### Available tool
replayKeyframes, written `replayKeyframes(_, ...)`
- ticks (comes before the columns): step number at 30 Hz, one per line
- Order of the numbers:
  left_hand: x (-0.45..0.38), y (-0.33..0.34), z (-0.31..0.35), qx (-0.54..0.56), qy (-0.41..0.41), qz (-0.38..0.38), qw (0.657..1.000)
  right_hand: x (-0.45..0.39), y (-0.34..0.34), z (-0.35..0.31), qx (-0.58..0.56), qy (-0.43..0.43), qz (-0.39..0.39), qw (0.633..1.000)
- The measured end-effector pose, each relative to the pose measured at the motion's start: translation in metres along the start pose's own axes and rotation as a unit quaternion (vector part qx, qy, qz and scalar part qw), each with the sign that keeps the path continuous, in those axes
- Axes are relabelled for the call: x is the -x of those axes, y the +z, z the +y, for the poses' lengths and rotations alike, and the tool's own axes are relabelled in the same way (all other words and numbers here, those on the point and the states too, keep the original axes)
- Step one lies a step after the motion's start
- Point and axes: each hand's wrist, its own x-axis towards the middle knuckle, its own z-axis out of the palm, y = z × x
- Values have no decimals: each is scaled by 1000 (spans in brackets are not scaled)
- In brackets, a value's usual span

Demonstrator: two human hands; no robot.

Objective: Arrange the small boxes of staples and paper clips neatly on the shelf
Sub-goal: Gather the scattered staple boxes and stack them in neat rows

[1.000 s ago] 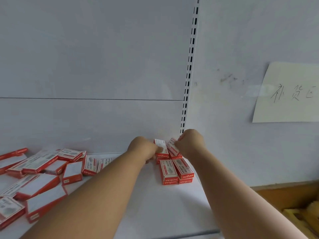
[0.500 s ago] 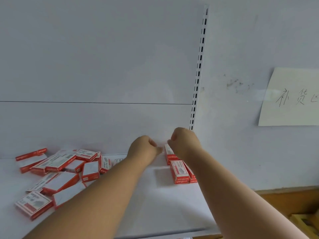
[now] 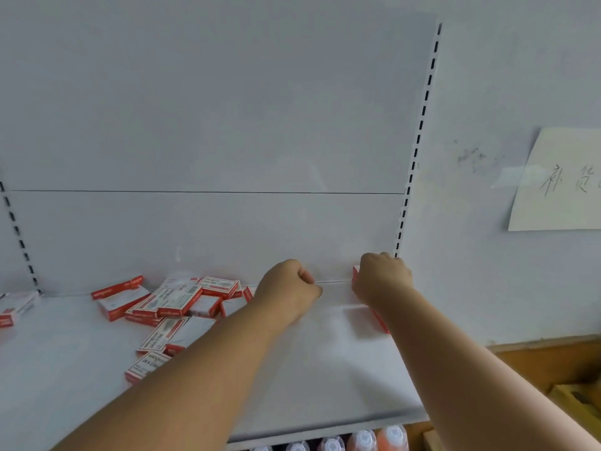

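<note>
Since the earlier frame, both hands have drawn apart along the back of the white shelf (image 3: pixel 81 369). Red-and-white boxes lie in a loose heap (image 3: pixel 169 307) left of centre, one stray box (image 3: pixel 14 309) at the left edge. Left hand (image 3: pixel 287 289) is fisted, apparently empty. Right hand (image 3: pixel 382 278) curls over the row of boxes (image 3: pixel 379 317) in the right rear corner. Paper note (image 3: pixel 559 180) hangs on the wall.

White back panel (image 3: pixel 208 125) w/ slotted uprights; paper note (image 3: pixel 559 183) on wall, right.
</note>
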Motion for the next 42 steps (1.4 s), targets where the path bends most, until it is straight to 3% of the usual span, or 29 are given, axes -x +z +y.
replayKeyframes(6,-10,31,15,57,-8,-22,998,0,2,13,-71,-8,35,997)
replayKeyframes(10,-25,59,33,109,-31,-33,993,-5,-6,31,-189,24,70,979)
replayKeyframes(14,-39,81,45,84,-16,-17,996,-8,-4,46,-299,26,49,953)
replayKeyframes(22,-47,85,46,-39,20,8,999,-24,-4,50,-115,-31,20,993)
replayKeyframes(28,-37,42,19,-141,56,-11,988,-22,-5,26,-146,-102,19,984)
replayKeyframes(31,-28,8,1,-279,66,-56,956,-14,-5,-4,-155,-154,-7,976)
replayKeyframes(35,-18,-27,-24,-479,64,-87,871,4,-2,-46,-168,-198,-40,965)
replayKeyframes(37,-18,-37,-37,-477,63,-111,870,13,0,-61,-170,-223,-67,957)
replayKeyframes(42,-21,-62,-64,-304,89,-159,935,25,2,-79,-104,-283,-200,932)
